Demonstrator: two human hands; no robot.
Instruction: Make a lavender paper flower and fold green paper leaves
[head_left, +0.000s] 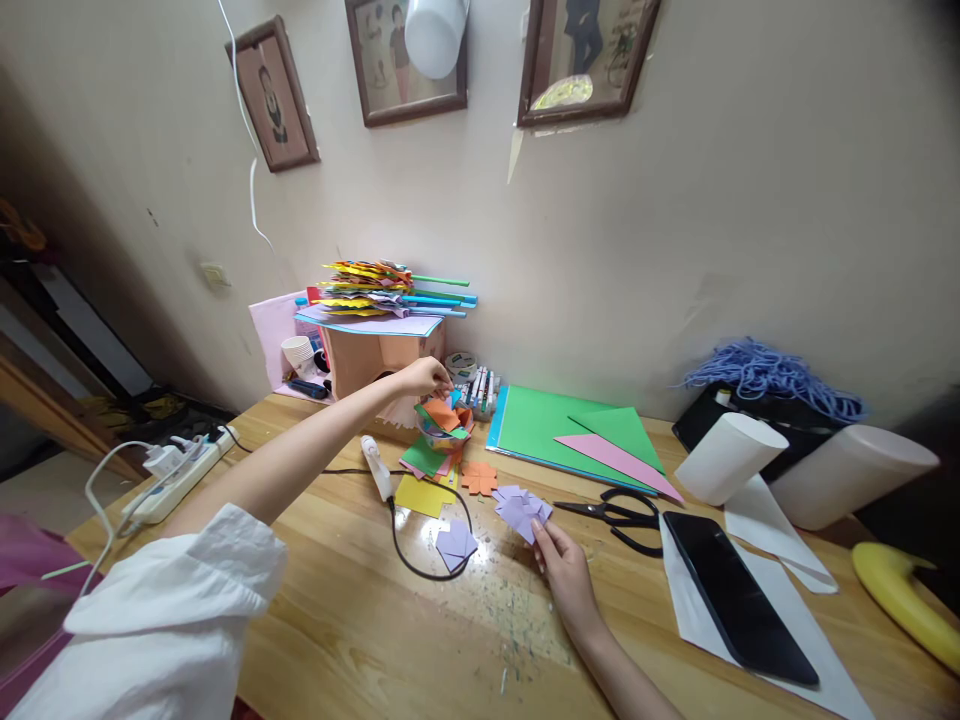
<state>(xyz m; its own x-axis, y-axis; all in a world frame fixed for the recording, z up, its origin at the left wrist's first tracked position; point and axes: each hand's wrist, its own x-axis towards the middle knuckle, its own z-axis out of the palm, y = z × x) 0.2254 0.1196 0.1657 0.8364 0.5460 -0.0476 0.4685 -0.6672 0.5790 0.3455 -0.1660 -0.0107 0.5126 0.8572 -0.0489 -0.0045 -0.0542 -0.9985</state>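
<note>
One purple cutout [516,510] is jutting ahead of the pinching right hand [561,566] | left hand [427,377] is curling, hold unclear

Wooden table [360,640]: right hand [566,575] grips purple paper cutout [519,508]. Left hand [426,377] at coloured paper pieces [442,415] toward far edge, contact unclear. Green sheets [532,430] along that edge; white power strip [176,482] at left edge.

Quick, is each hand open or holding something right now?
Left hand: at the colored paper; open or closed, can't tell.
Right hand: closed, holding purple paper.
</note>
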